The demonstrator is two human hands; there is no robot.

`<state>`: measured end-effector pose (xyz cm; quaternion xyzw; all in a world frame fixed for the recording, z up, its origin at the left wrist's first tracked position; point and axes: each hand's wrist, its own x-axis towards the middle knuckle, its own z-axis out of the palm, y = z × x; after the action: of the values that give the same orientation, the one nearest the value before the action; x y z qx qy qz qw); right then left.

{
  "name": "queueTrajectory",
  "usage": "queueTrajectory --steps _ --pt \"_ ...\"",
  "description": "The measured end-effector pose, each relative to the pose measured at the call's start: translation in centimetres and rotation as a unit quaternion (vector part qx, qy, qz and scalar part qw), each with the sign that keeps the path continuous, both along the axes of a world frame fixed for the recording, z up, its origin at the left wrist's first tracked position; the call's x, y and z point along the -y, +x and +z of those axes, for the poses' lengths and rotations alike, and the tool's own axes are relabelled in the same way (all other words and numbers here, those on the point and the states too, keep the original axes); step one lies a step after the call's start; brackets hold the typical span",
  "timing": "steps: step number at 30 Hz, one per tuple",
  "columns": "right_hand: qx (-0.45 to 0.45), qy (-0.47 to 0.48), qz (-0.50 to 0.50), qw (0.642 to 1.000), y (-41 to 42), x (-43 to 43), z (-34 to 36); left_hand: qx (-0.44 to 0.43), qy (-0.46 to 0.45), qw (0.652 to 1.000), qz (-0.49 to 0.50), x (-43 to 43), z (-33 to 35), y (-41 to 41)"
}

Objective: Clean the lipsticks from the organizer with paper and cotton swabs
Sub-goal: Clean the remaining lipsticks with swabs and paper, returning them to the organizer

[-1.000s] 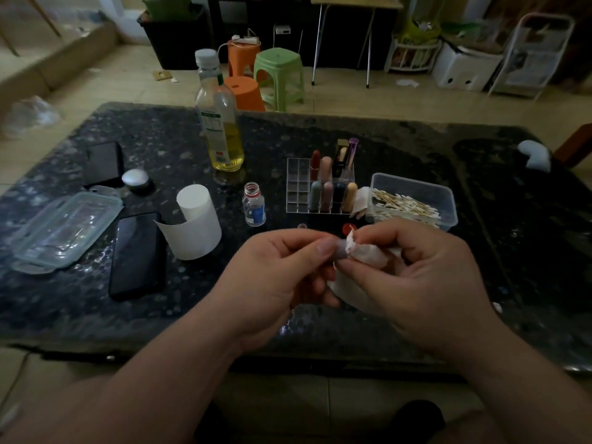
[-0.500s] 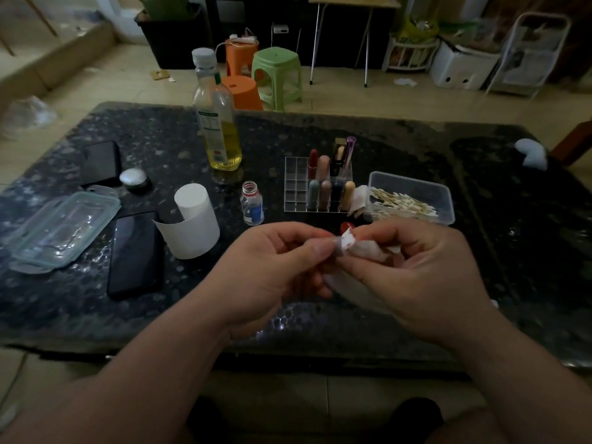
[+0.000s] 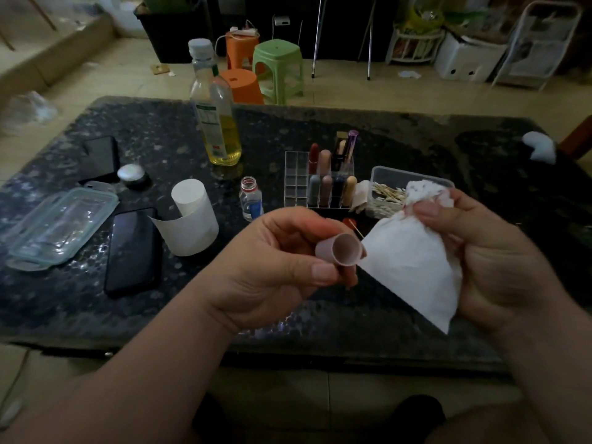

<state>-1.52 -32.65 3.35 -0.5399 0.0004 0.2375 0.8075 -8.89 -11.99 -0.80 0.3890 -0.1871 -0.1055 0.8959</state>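
My left hand [image 3: 282, 267] pinches a pale pink lipstick cap [image 3: 340, 251] between thumb and fingers, its hollow open end turned toward me. To its right, my right hand [image 3: 480, 261] grips a white sheet of paper [image 3: 413, 261], bunched at the top and hanging down in a flat fold. Cap and paper are a small gap apart. Behind them stands the clear organizer [image 3: 296, 177] with several lipsticks [image 3: 326, 187] upright in its right compartments. A clear tub of cotton swabs [image 3: 387, 197] sits right of it. One loose swab [image 3: 357, 230] lies on the table.
A dark stone table [image 3: 416, 145] holds an oil bottle [image 3: 216, 123], a small open vial [image 3: 250, 200], a paper roll [image 3: 192, 216], two dark phones [image 3: 133, 248], a clear lid [image 3: 57, 225] and a small silver jar [image 3: 131, 173]. Plastic stools [image 3: 277, 68] stand beyond the table.
My hands have drawn apart: the paper came off the cap and moved right and up with my right hand. The cap now shows its open end.
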Motion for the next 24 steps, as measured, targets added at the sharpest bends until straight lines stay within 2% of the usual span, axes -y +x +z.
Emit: queueTrajectory --steps 5,9,12,16,19,21,24 --pt "0.008 -0.008 0.012 1.000 0.3 0.3 -0.1 -0.005 0.043 0.999 0.026 0.2 -0.1 0.2" --pt "0.018 -0.026 0.024 0.999 0.3 0.3 -0.3 -0.023 0.137 0.986 0.090 0.1 -0.5 0.3" --pt "-0.007 -0.075 0.029 0.997 0.6 -0.3 -1.9 -0.082 0.234 0.958 0.146 -0.3 -1.0 0.3" --pt "-0.104 -0.121 0.060 0.985 1.0 -2.3 -5.3 -0.148 0.333 0.919 0.152 -0.2 -1.5 0.5" --pt "-0.132 -0.159 0.081 0.975 1.3 -3.5 -7.0 -0.183 0.426 0.872 0.158 -0.2 -2.0 1.4" --pt "-0.113 -0.210 0.089 0.967 1.6 -3.8 -7.9 -0.210 0.450 0.852 0.164 -0.1 -2.1 2.0" --pt "-0.009 -0.343 0.133 0.930 2.9 -3.9 -8.6 -0.233 0.446 0.839 0.208 0.0 -2.7 2.8"
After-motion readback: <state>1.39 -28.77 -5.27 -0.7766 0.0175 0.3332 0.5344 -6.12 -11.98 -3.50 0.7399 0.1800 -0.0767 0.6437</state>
